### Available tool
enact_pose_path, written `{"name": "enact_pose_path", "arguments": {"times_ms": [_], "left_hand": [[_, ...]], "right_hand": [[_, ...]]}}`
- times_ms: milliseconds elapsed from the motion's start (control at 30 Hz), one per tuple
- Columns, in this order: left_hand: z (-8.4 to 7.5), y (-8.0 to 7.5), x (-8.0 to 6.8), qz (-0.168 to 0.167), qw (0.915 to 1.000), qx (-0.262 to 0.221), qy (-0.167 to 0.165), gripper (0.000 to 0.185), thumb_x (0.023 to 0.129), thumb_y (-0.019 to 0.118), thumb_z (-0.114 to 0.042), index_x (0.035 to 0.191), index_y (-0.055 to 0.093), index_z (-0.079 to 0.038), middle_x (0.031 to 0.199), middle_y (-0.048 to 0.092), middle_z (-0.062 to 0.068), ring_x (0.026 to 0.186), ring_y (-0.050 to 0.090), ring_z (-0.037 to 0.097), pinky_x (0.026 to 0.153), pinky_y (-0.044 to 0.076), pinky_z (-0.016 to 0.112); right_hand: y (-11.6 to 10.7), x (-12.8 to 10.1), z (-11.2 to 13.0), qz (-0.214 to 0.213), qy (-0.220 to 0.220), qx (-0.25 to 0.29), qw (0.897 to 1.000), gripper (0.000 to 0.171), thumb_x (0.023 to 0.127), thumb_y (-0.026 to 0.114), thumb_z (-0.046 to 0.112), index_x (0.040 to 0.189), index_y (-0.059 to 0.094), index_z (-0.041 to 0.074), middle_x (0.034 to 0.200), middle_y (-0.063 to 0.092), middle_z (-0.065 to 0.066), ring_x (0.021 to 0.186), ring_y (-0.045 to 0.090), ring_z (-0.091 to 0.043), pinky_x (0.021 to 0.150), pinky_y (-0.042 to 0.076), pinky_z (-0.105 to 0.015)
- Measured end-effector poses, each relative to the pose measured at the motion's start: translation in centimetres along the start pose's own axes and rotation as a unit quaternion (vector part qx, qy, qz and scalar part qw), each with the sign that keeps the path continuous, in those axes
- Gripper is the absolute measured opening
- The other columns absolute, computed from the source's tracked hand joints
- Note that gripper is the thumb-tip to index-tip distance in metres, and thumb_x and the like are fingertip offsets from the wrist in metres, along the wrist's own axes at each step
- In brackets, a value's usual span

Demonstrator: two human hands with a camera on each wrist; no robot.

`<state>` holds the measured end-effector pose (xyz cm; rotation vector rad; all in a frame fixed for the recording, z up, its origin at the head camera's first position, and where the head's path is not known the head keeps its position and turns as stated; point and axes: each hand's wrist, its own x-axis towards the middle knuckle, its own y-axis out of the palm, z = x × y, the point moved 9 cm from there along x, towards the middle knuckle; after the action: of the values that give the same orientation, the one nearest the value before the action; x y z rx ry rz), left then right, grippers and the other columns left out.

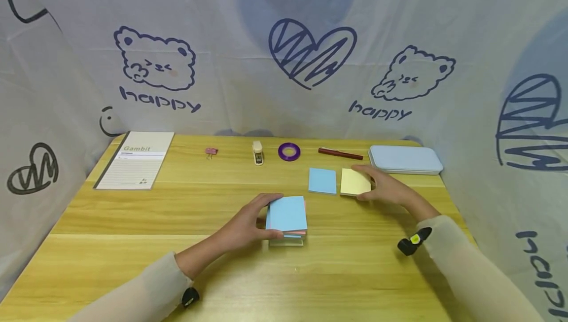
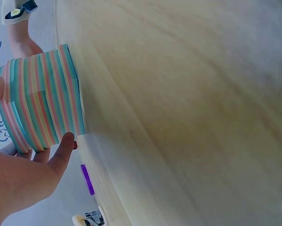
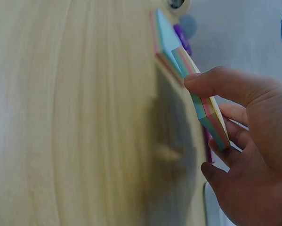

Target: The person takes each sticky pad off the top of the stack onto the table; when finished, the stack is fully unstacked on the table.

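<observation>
A thick block of striped sticky notes [image 1: 287,216] with a blue top sheet stands on the wooden table [image 1: 177,263] near the middle. My left hand [image 1: 268,216] grips it from its left side, thumb [image 2: 63,148] on the near face and fingers on the far face. The block's coloured layers [image 2: 42,103] fill the left wrist view. My right hand [image 1: 360,182] pinches a thin yellow-topped pad [image 1: 354,182] further back and to the right. That pad [image 3: 204,106] is tilted up off the table between thumb and fingers. A thin blue pad [image 1: 322,181] lies flat just left of it.
Along the back edge lie a pink binder clip [image 1: 211,152], a small stapler [image 1: 258,153], a purple tape roll [image 1: 289,152], a red pen [image 1: 339,154] and a pale blue case [image 1: 405,159]. A "Gambit" notebook [image 1: 135,159] lies at the back left. Printed cloth walls enclose the table.
</observation>
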<state>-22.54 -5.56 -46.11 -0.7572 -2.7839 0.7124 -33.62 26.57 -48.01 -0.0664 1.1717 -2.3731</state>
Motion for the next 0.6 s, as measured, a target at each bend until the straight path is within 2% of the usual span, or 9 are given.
{"name": "enact_pose_path", "arguments": {"times_ms": [300,600], "left_hand": [[-0.2,0.0,-0.1,0.003,1.0000,0.000,0.001,0.086,0.085,0.087,-0.026,0.157,0.040,-0.010,0.153,0.047,0.014,0.142,0.043,0.039,0.115,0.038,0.061],[-0.3,0.0,-0.1,0.004,1.0000,0.002,-0.001,0.086,0.086,0.086,-0.026,0.157,0.040,-0.010,0.154,0.047,0.014,0.143,0.042,0.039,0.116,0.037,0.061]], "right_hand": [[0.8,0.7,-1.9,-0.001,0.009,-0.031,0.999,0.091,0.085,0.085,0.028,0.159,0.036,0.006,0.156,0.041,-0.026,0.134,0.044,-0.039,0.110,0.037,-0.056],[1.1,0.8,-1.2,0.002,-0.011,-0.062,0.998,0.089,0.086,0.085,0.025,0.158,0.037,0.005,0.156,0.041,-0.024,0.140,0.042,-0.043,0.113,0.037,-0.061]]}}
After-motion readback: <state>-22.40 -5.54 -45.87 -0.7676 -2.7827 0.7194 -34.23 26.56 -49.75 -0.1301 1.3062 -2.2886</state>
